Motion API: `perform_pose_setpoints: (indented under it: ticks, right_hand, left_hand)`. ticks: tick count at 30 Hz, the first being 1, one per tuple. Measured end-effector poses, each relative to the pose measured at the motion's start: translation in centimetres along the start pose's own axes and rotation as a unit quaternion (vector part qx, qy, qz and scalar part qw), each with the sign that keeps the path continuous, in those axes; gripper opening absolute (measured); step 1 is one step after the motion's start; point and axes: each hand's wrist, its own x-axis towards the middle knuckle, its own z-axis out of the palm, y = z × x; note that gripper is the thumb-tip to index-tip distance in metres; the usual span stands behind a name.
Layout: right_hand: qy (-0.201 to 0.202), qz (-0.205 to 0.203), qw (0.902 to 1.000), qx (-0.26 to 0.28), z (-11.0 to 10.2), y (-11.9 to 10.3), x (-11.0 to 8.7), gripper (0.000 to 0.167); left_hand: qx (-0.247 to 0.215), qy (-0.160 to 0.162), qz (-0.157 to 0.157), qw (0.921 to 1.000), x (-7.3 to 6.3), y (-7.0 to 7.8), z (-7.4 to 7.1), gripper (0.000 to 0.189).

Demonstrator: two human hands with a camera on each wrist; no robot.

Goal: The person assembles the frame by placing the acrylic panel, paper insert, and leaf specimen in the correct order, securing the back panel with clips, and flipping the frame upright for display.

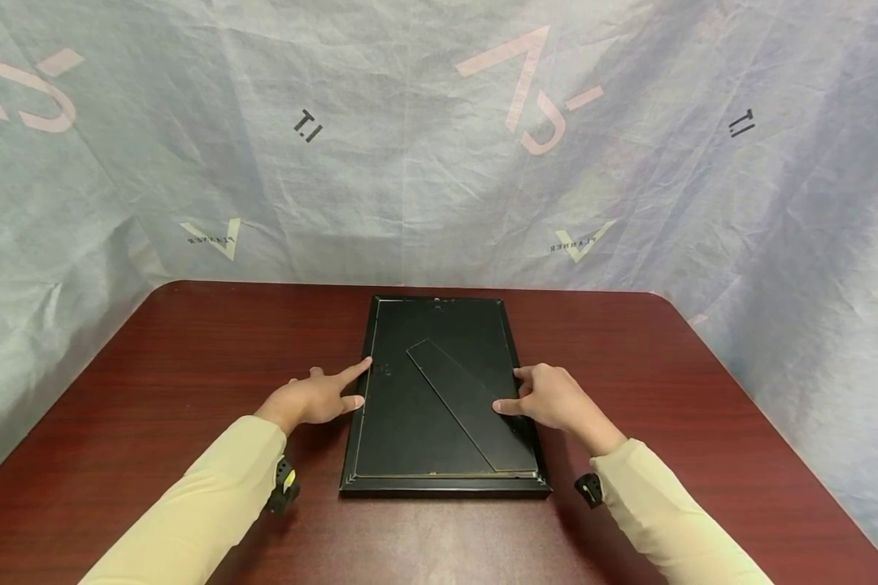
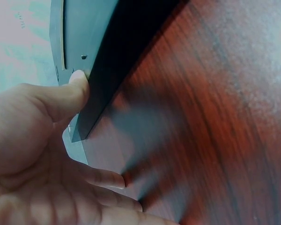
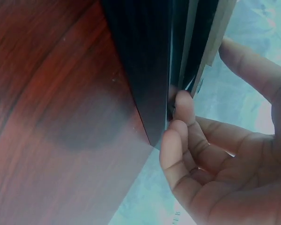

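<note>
Head view is bright; tabletop (image 1: 424, 540) glares; wrist views hazy.

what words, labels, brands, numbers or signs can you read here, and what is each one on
"T.I": black, twice, on the backdrop sheet.
"PLANNER": mirrored, twice, across pale V-shaped marks on the sheet.
Large pink marks on the sheet: numeral-like, unclear.
Other small lettering on the sheet, cut off or blurred: not surely readable.
Black frame: no readable text; any faint marks are too small.

Mirrored "PLANNER" (image 1: 575, 245) on pale sheet (image 1: 410, 162)
</note>
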Motion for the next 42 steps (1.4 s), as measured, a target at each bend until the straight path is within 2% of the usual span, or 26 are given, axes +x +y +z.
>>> perform_pose_setpoints:
  ticks: [6,8,13,17,26,34,42]
  right_hand:
    - [0.003,-0.041,0.9987,-0.030,0.5,-0.2,0.1,0.067]
    - [0.000,-0.048,0.9983,-0.032,0.6,-0.1,0.2,0.070]
    - [-0.007,-0.020,0.9988,-0.045,0.4,0.1,0.3,0.094]
    - [-0.003,-0.016,0.9980,-0.061,0.3,0.6,0.3,0.104]
    - [-0.004,-0.025,0.9946,-0.100,0.4,1.1,0.3,0.104]
    - [0.003,-0.023,0.9949,-0.099,0.1,1.6,0.0,0.104]
    - [0.006,-0.026,0.9954,-0.092,0.3,1.6,0.0,0.104]
  left_hand:
    - [0.000,0.001,-0.002,1.0000,-0.1,-0.1,-0.1,0.066]
    - [-0.004,0.000,-0.003,1.0000,0.0,-0.1,0.0,0.066]
    - [-0.009,-0.001,-0.004,1.0000,0.0,-0.1,0.1,0.066]
    - [-0.010,0.000,-0.005,0.9999,0.0,-0.1,0.1,0.066]
    - [-0.012,0.002,-0.010,0.9999,0.0,-0.1,0.2,0.066]
    - [-0.024,0.009,-0.008,0.9996,0.0,0.2,0.5,0.065]
    - [-0.008,0.011,-0.017,0.9998,-0.1,0.1,0.3,0.065]
